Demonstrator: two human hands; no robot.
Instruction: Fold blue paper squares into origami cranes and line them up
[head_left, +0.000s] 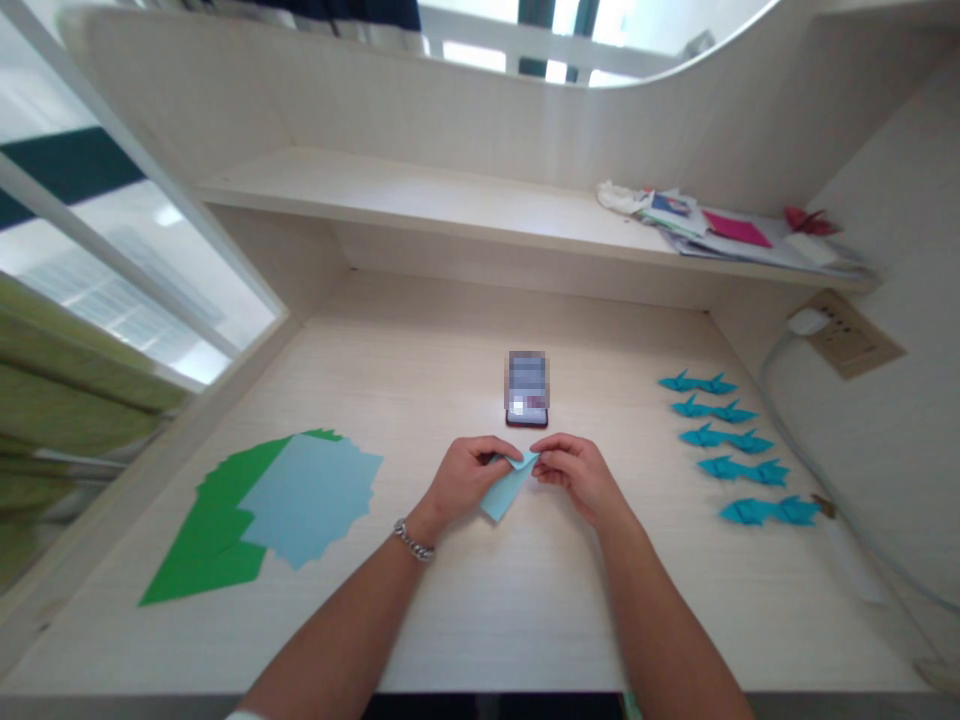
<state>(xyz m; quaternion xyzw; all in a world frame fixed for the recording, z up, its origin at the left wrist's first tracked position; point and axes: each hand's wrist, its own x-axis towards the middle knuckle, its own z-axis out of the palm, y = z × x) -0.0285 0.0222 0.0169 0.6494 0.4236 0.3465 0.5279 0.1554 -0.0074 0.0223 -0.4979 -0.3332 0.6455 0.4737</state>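
Observation:
Between my hands is a light blue sheet of origami paper (504,497), partly folded, with a flap raised at its top edge. My left hand (466,482) grips its left side, the thumb along the upper edge. My right hand (576,472) pinches the top right corner between thumb and fingers. Just beyond the paper lies a phone (527,390) with its screen lit and blurred. The underside of the paper and some fingertips are hidden.
Fanned light blue sheets (311,500) overlap green sheets (206,535) on the left of the desk. Several folded blue paper figures (727,439) stand in rows at right, near a cable (795,445) from a wall socket (851,335). A shelf (450,205) with papers spans the back.

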